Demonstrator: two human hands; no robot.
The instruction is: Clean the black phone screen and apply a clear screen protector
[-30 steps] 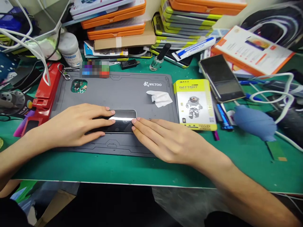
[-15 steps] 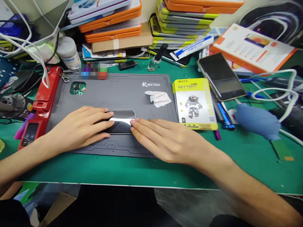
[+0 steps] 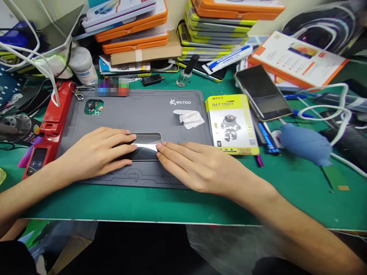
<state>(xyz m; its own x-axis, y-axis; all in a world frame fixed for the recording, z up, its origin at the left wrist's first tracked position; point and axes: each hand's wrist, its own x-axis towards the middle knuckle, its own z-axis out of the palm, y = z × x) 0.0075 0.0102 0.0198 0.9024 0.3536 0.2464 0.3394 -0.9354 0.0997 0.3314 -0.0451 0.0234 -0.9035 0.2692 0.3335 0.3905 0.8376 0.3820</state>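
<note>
Two bare hands lie flat, fingers extended, on a dark phone resting on a grey work mat on the green bench. The left hand covers the phone's left end, fingers pressing the glass; the right hand touches its right edge with its fingertips, gripping nothing. Beyond lie a crumpled white wipe and a yellow battery box, then stacked orange cases.

phone half hidden, label blurred
</note>
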